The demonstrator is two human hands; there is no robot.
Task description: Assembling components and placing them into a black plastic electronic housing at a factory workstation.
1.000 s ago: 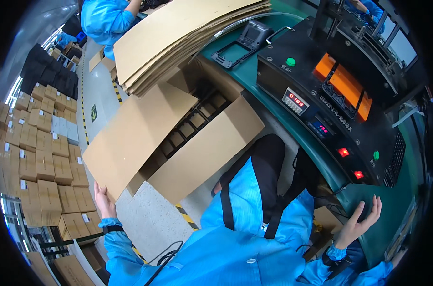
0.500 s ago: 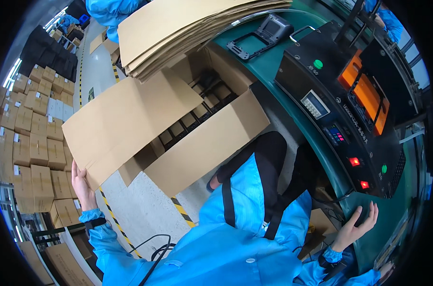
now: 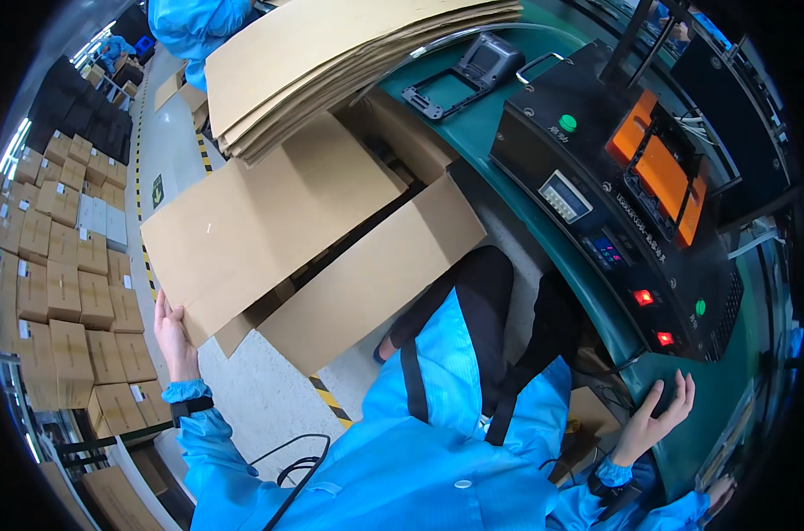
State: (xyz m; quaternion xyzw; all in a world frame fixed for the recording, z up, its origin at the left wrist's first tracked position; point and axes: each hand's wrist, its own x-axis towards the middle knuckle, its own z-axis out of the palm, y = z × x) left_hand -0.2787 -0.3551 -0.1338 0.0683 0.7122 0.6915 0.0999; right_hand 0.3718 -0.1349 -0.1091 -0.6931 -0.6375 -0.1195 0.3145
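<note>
My left hand [image 3: 175, 332] grips the near left corner of a flat cardboard sheet [image 3: 269, 212], thumb on top and fingers along the edge. The sheet lies slantwise over an open cardboard box [image 3: 375, 274], its far part under the overhang of a cardboard stack. Through the narrow gap beside the near flap, dark contents [image 3: 400, 173] show; most of them are hidden by the sheet. At the right, my right hand [image 3: 658, 420] holds nothing, fingers apart and curved, by the edge of the green tabletop [image 3: 703, 407], below the black machine [image 3: 596, 212].
A stack of cardboard sheets [image 3: 331, 62] rises behind the box. A black plastic frame part [image 3: 468, 75] lies on the table. The machine carries an orange block [image 3: 663, 168] and lit red switches. Cartons [image 3: 65, 283] are piled at left. Other people in blue are nearby.
The cardboard sheet has slid rightward over the box with my left hand, covering more of the dark contents. My right hand stays open near the table edge. The whole view has shifted slightly.
</note>
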